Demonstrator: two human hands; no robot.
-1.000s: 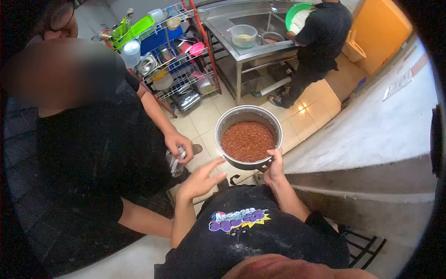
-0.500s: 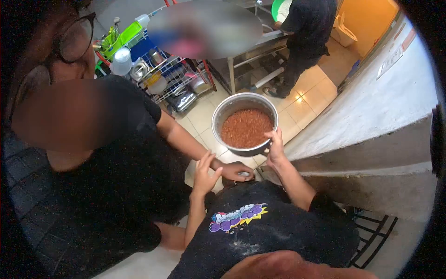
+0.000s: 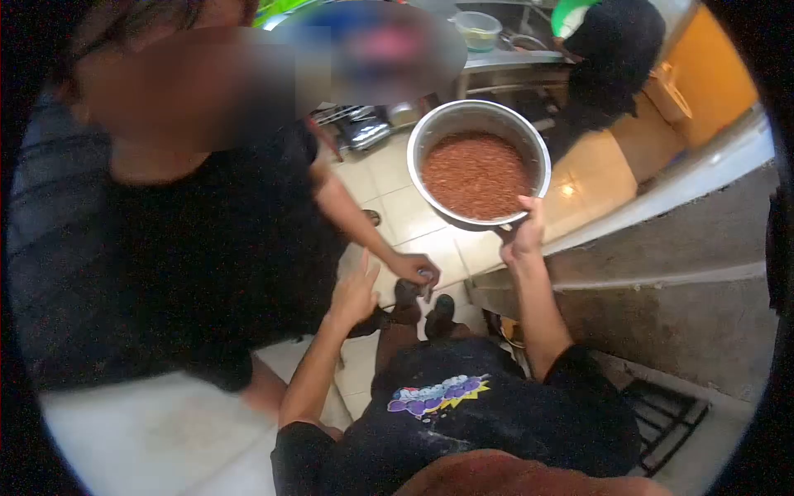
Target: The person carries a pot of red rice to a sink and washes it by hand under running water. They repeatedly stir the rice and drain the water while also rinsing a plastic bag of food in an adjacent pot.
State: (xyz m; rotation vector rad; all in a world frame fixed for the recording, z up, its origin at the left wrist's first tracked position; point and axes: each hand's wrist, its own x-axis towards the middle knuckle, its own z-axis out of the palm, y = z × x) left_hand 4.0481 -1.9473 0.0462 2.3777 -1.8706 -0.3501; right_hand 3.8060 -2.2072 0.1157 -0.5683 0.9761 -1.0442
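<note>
A metal pot (image 3: 419, 178) holds reddish-brown, crumbly-looking food (image 3: 478, 175). My right hand (image 3: 527, 236) grips the pot at its near right side, with the thumb over the rim. The pot hangs above the tiled floor, tipped a little so its inside faces me. My left hand (image 3: 356, 291) is empty and raised, its fingers apart and somewhat blurred. It is close to the forearm of a co-worker on my left. That co-worker's hand (image 3: 416, 269) is curled around something small that I cannot make out.
The co-worker in a black shirt (image 3: 207, 273) stands close on my left. Another person in dark clothes (image 3: 616, 58) is by a metal counter (image 3: 517, 58) ahead, near a green bowl (image 3: 569, 16). A low concrete wall (image 3: 645, 289) runs along my right. A black metal rack (image 3: 662, 422) is at lower right.
The pot looks larger and sits farther up and right in view. My left hand has come away from the co-worker's forearm. My view has shifted, showing more floor and feet.
</note>
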